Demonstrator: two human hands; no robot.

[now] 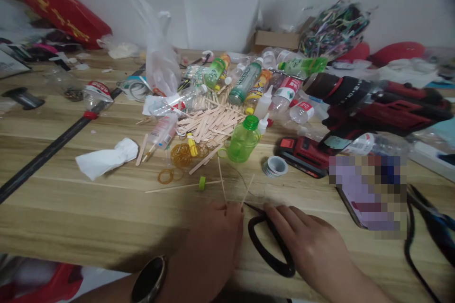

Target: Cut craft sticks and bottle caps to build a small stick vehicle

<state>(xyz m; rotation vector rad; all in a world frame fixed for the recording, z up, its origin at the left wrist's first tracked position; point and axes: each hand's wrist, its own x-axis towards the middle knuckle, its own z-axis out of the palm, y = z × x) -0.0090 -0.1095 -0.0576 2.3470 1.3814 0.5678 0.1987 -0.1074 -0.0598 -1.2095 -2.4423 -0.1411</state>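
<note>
My left hand (213, 241), with a watch on its wrist, is closed near the table's front edge. Two thin wooden sticks (222, 180) jut from its fingers and spread apart in a V. Beside it, my right hand (309, 241) has its fingers curled over black-handled scissors (284, 269); the blades are mostly hidden. A fine dark wire or thread (245, 182) curves over the table just beyond both hands. Another thin stick (174, 188) lies flat to the left, with a green bottle cap (202, 182) on it. Behind stands a green plastic bottle (244, 139) with its neck up.
Flat wooden sticks (213, 120) lie heaped mid-table beside rubber bands (180, 155) and plastic bottles (246, 83). At right are a red-and-black cordless drill (377, 104), a spool (275, 166), a phone (369, 194) and pliers (435, 222). A dark rod (46, 156) crosses the left.
</note>
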